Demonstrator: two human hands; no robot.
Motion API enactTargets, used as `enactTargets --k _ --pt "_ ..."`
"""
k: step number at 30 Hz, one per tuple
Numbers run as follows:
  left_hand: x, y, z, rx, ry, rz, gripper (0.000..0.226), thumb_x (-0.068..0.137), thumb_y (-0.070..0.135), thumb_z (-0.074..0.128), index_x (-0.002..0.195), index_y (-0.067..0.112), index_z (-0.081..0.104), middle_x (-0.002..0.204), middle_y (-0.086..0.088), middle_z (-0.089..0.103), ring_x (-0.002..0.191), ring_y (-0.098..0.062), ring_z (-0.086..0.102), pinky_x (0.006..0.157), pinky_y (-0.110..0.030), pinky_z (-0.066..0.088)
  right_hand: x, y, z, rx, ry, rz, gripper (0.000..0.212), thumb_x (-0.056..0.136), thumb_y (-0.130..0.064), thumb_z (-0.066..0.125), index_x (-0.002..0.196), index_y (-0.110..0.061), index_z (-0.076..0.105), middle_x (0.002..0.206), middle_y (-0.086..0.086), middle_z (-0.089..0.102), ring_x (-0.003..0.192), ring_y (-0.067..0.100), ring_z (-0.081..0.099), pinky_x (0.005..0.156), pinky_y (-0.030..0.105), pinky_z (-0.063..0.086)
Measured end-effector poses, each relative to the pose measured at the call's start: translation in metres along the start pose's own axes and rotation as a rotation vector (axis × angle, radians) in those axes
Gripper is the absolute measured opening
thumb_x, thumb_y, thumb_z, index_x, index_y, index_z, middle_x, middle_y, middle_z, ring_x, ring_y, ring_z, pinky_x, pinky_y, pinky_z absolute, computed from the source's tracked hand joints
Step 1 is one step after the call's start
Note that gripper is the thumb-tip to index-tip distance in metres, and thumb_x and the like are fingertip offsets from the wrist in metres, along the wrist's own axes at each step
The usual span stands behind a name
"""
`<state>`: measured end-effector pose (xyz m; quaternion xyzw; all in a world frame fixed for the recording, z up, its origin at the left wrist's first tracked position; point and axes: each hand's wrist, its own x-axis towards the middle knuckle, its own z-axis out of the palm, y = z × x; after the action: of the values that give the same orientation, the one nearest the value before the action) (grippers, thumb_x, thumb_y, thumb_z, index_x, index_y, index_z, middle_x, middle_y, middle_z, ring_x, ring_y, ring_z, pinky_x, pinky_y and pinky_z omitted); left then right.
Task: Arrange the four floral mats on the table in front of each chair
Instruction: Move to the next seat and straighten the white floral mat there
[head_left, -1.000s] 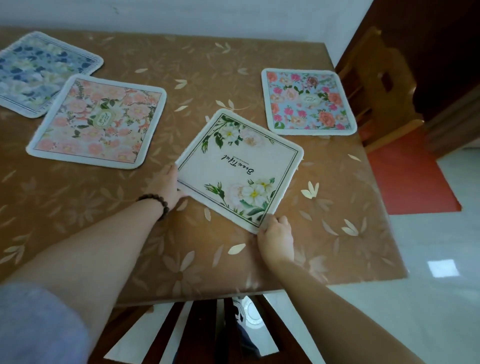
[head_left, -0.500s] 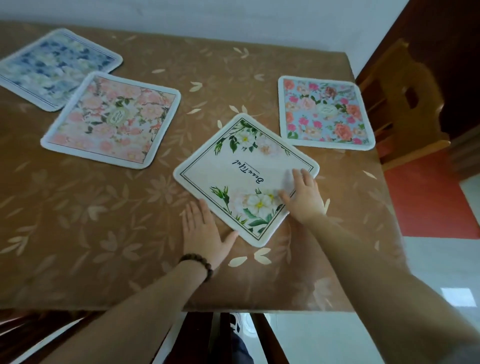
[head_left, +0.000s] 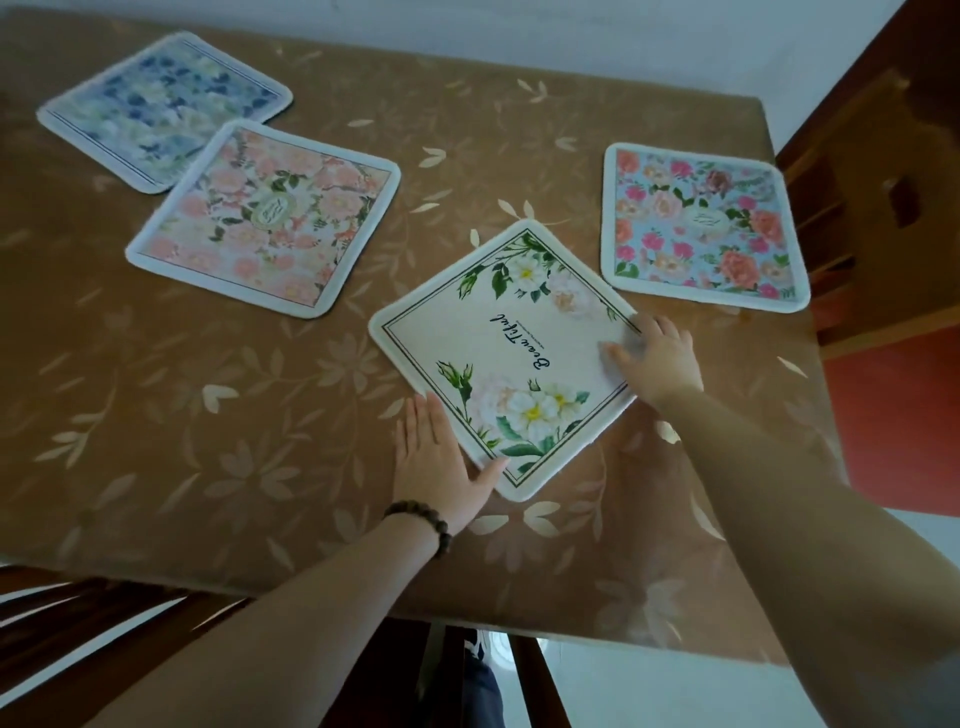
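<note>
A cream mat with white flowers lies turned like a diamond near the table's front right. My left hand lies flat on the table, thumb touching the mat's lower left edge. My right hand presses flat, fingers spread, on the mat's right corner. A light blue mat with pink roses lies at the right edge by a chair. A pink rose mat and a blue flowered mat lie at the far left, the pink one overlapping the blue one's corner.
The table has a brown cloth with a leaf pattern. A wooden chair stands at the right side, and dark chair slats show under the near edge. The far side meets a white wall.
My right hand has slid from the mat's lower corner up onto its right corner. My left hand moved from the left corner down to the lower left edge. The mat turned slightly.
</note>
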<state>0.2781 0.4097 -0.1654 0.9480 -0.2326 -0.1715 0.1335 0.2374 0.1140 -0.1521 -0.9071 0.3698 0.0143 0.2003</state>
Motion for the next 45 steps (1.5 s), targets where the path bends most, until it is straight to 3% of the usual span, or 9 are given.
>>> enactTargets --k 8,13,18,22,26,29,33,37,45 --pt "0.043 -0.043 -0.045 0.034 -0.116 0.023 0.112 0.078 0.075 0.041 0.147 0.003 -0.010 0.157 -0.015 -0.010 0.145 -0.026 -0.006 0.118 -0.040 0.001 -0.090 -0.033 0.034 0.002 0.077 0.109 0.060 0.089 -0.048 0.048 0.136 -0.012 0.041 0.138 0.014 0.040 0.112 0.037 0.038 0.096 0.044 0.032" --pt "0.079 -0.059 -0.066 -0.051 -0.185 -0.038 0.113 0.075 0.075 0.049 0.149 0.012 -0.009 0.159 -0.005 -0.007 0.145 -0.022 -0.001 0.116 -0.041 0.009 -0.159 -0.069 0.061 0.057 0.130 0.167 0.052 0.088 -0.043 0.051 0.129 -0.011 0.048 0.137 0.016 0.040 0.106 0.035 0.038 0.094 0.041 0.031" --pt "0.107 -0.058 -0.072 -0.171 -0.201 -0.063 0.112 0.074 0.060 0.065 0.150 0.015 -0.005 0.159 -0.003 0.000 0.145 -0.025 0.008 0.116 -0.045 0.017 -0.205 -0.089 0.075 0.194 0.165 0.191 0.042 0.090 -0.032 0.054 0.126 -0.010 0.055 0.134 0.016 0.047 0.112 0.035 0.040 0.098 0.040 0.032" --pt "0.104 -0.056 -0.075 -0.090 -0.130 -0.045 0.109 0.078 0.052 0.066 0.149 0.008 -0.003 0.159 -0.008 0.002 0.145 -0.027 0.007 0.116 -0.045 0.017 -0.220 -0.086 0.078 0.308 0.143 0.126 0.035 0.090 -0.022 0.054 0.122 -0.009 0.057 0.120 0.011 0.053 0.112 0.029 0.042 0.091 0.032 0.035" --pt "0.060 -0.050 -0.067 -0.056 0.004 -0.010 0.111 0.080 0.059 0.061 0.148 0.002 -0.006 0.157 -0.017 -0.006 0.145 -0.029 -0.004 0.118 -0.041 0.004 -0.194 -0.075 0.064 0.300 0.168 0.032 0.038 0.088 -0.016 0.056 0.124 -0.006 0.055 0.110 0.013 0.053 0.107 0.032 0.044 0.090 0.036 0.039" --pt "0.015 -0.044 -0.051 -0.075 0.096 -0.046 0.118 0.075 0.066 0.059 0.147 -0.001 -0.008 0.155 -0.023 -0.007 0.144 -0.033 -0.004 0.118 -0.043 0.002 -0.146 -0.069 0.050 0.210 0.130 -0.104 0.045 0.088 -0.023 0.056 0.130 -0.007 0.050 0.129 0.015 0.048 0.119 0.036 0.040 0.102 0.044 0.035" --pt "-0.031 -0.039 -0.025 0.007 0.028 -0.157 0.129 0.067 0.084 0.043 0.143 0.000 -0.019 0.153 -0.029 -0.009 0.143 -0.038 -0.005 0.117 -0.046 0.000 -0.067 -0.070 0.038 0.001 0.005 -0.216 0.059 0.093 -0.040 0.047 0.144 -0.014 0.034 0.154 0.014 0.024 0.143 0.031 0.014 0.117 0.045 0.015" --pt "-0.054 -0.031 -0.003 0.041 0.023 -0.205 0.136 0.060 0.090 0.041 0.137 0.005 -0.034 0.152 -0.032 -0.007 0.143 -0.040 -0.002 0.115 -0.047 0.000 -0.007 -0.074 0.032 -0.206 -0.108 -0.250 0.066 0.092 -0.048 0.038 0.150 -0.023 0.018 0.160 0.008 0.005 0.146 0.025 -0.003 0.118 0.048 0.004" --pt "-0.043 -0.031 -0.005 -0.012 0.020 -0.223 0.138 0.059 0.088 0.048 0.138 0.008 -0.033 0.153 -0.029 -0.008 0.143 -0.038 -0.004 0.114 -0.044 -0.003 0.020 -0.076 0.026 -0.231 -0.184 -0.222 0.068 0.089 -0.057 0.034 0.149 -0.026 0.021 0.158 0.007 0.017 0.142 0.030 0.016 0.116 0.047 0.013"
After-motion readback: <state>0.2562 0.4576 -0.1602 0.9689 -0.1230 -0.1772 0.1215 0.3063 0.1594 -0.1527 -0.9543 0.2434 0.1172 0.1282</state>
